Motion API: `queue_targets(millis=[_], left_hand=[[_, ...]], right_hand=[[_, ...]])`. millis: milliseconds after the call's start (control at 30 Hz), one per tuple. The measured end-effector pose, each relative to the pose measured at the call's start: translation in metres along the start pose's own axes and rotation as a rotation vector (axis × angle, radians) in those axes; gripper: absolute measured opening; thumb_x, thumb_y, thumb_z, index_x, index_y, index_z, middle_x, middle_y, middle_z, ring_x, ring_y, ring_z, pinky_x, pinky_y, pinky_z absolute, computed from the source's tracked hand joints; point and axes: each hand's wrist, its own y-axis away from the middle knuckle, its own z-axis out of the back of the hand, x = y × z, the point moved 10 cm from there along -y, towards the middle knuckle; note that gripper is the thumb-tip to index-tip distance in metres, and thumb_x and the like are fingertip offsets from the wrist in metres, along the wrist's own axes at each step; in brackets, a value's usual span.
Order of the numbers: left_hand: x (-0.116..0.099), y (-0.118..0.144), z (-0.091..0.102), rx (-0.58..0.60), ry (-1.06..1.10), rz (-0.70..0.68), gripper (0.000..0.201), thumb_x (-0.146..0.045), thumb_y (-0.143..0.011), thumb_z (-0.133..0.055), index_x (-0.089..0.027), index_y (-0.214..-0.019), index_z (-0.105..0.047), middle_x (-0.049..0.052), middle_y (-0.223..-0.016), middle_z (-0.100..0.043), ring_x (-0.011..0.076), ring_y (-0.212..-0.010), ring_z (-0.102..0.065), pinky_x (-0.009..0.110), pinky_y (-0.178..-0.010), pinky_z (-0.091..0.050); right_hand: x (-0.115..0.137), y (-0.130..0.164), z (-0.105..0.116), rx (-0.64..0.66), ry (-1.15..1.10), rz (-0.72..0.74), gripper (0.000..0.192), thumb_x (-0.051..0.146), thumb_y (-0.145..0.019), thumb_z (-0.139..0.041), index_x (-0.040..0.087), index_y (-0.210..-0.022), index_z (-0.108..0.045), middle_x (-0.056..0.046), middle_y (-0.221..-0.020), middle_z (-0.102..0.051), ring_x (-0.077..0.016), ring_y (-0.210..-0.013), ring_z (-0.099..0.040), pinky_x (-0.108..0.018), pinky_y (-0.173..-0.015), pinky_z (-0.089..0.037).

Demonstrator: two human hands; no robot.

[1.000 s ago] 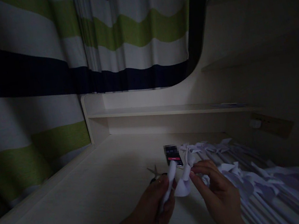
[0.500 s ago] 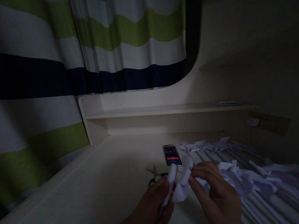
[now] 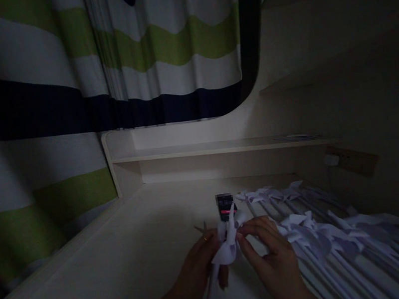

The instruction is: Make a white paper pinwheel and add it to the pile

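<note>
Paper (image 3: 227,246) between my hands, above the surface (image 3: 126,262).
My left hand (image 3: 199,270) grips its stem; my right hand (image 3: 272,259) pinches its folded top. Scissors (image 3: 200,229) half hidden behind them; all dim.

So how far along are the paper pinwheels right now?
Done: a pile of finished pinwheels lies on the desk to the right. In hand: the left hand and right hand pinch the white blades of one more pinwheel together. Scissors and a phone lie just behind. How many remain cannot be told.
</note>
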Motion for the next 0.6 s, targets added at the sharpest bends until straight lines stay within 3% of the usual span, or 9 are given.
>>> queue_targets(millis=[200, 600], left_hand=[[-0.001, -0.002, 0.006, -0.056, -0.015, 0.013, 0.033, -0.046, -0.076, -0.044, -0.015, -0.082, -0.054, -0.008, -0.037, -0.037, 0.0035, -0.028, -0.025, 0.017, -0.031, -0.017], [0.001, 0.001, 0.002, -0.079, 0.048, 0.095, 0.032, -0.046, -0.074, -0.047, -0.015, -0.075, -0.056, -0.007, -0.04, -0.04, 0.0025, -0.027, -0.025, 0.018, -0.03, -0.015]], right_hand=[[0.012, 0.001, -0.009, 0.086, -0.027, 0.07, 0.009, 0.019, -0.076, -0.052, 0.021, -0.085, -0.054, -0.002, -0.078, -0.058, -0.0169, -0.077, -0.052, -0.033, -0.068, -0.04], [0.022, 0.004, -0.01, 0.1, 0.11, 0.238, 0.017, 0.01, -0.075, -0.052, 0.021, -0.088, -0.054, -0.002, -0.077, -0.058, -0.0165, -0.074, -0.051, -0.035, -0.069, -0.036]])
